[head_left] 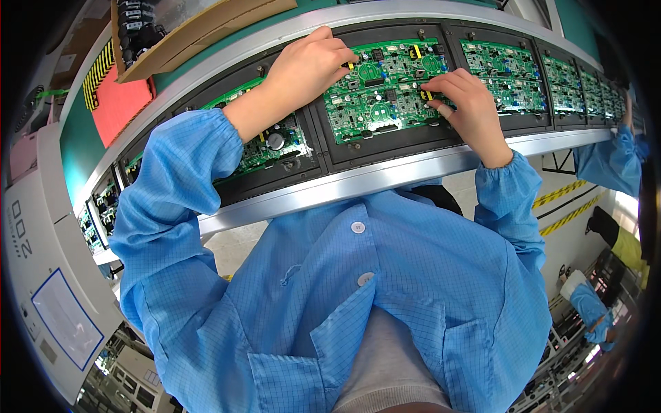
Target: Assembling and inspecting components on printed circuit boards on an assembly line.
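Note:
Several green circuit boards lie in black carrier frames along a metal-edged line before me. Over the middle circuit board (342, 115), my left hand (306, 65) reaches to the upper left part, fingers pinched at a small yellow component (351, 66) that they mostly cover. My right hand (469, 107) is at the same panel's right side. Its thumb and fingers close around a yellow-and-black transformer (426, 96), low against the board. Similar to it, another yellow-and-black transformer (415, 52) stands on the panel's upper part, between the hands. The black carrier frame (392, 143) surrounds the panel.
A cardboard box (206, 38) with black parts stands beyond the line at far left, near a red sheet (120, 96). More boards (502, 76) continue rightward. The metal rail (330, 184) runs between my body and the frames. A co-worker's blue sleeve (609, 165) shows at right.

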`<state>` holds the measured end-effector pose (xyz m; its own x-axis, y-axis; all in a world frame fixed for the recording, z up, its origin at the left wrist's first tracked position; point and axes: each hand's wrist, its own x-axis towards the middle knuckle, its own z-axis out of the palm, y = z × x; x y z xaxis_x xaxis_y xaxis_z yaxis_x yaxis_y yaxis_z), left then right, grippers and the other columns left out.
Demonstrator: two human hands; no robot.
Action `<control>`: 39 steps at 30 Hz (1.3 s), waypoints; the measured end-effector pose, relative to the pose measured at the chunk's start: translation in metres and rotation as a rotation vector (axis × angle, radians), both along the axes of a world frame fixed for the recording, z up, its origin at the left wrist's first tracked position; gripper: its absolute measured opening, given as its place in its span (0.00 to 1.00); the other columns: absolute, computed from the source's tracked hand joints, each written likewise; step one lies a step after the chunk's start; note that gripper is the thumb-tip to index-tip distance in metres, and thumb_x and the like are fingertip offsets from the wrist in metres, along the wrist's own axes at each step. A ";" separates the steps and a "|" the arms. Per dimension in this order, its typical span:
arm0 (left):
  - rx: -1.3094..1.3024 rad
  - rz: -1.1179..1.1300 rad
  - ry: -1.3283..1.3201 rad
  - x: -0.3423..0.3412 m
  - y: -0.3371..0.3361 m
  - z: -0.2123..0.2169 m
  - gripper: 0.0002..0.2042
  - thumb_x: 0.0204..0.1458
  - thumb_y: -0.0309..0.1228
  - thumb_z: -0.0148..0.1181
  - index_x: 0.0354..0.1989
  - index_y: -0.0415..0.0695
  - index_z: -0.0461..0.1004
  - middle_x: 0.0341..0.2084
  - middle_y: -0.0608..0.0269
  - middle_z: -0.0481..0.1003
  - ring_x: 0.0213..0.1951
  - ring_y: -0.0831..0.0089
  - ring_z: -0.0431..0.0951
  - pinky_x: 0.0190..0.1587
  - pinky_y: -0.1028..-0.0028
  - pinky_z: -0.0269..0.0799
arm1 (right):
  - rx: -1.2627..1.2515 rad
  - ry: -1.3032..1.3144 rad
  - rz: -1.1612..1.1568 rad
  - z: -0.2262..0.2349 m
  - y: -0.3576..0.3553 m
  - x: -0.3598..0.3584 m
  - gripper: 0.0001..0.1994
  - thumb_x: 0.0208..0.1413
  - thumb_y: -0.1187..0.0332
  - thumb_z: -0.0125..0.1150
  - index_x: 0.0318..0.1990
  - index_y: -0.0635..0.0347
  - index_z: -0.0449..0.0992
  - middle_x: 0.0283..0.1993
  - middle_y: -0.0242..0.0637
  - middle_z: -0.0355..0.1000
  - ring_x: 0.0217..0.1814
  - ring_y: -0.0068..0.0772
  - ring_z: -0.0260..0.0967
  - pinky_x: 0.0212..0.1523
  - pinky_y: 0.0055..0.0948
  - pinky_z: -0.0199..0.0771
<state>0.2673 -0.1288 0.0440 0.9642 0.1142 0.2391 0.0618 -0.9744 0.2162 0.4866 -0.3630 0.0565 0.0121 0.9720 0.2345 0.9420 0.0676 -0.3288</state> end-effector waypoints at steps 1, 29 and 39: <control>-0.005 -0.004 0.002 0.001 0.000 0.000 0.10 0.53 0.33 0.69 0.43 0.48 0.85 0.37 0.69 0.82 0.47 0.67 0.77 0.48 0.65 0.80 | 0.010 -0.015 0.001 0.001 0.000 0.000 0.15 0.46 0.74 0.74 0.45 0.55 0.82 0.44 0.32 0.80 0.48 0.38 0.75 0.47 0.36 0.76; -0.392 -0.127 0.072 -0.016 -0.044 0.004 0.12 0.49 0.24 0.69 0.43 0.43 0.81 0.39 0.62 0.81 0.46 0.59 0.79 0.50 0.62 0.78 | 0.085 0.015 -0.032 -0.007 -0.003 -0.001 0.15 0.46 0.73 0.75 0.43 0.55 0.82 0.42 0.31 0.80 0.45 0.38 0.75 0.45 0.36 0.74; -0.248 -0.085 0.162 -0.013 -0.049 0.018 0.10 0.50 0.27 0.69 0.41 0.48 0.83 0.36 0.67 0.80 0.46 0.64 0.77 0.51 0.66 0.78 | 0.086 -0.002 -0.036 -0.006 -0.002 0.000 0.15 0.45 0.73 0.75 0.42 0.55 0.82 0.42 0.30 0.80 0.46 0.38 0.75 0.46 0.36 0.74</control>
<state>0.2547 -0.1774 0.0622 0.9961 0.0676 0.0567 0.0357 -0.8961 0.4425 0.4870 -0.3649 0.0503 0.0457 0.9473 0.3169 0.9450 0.0619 -0.3210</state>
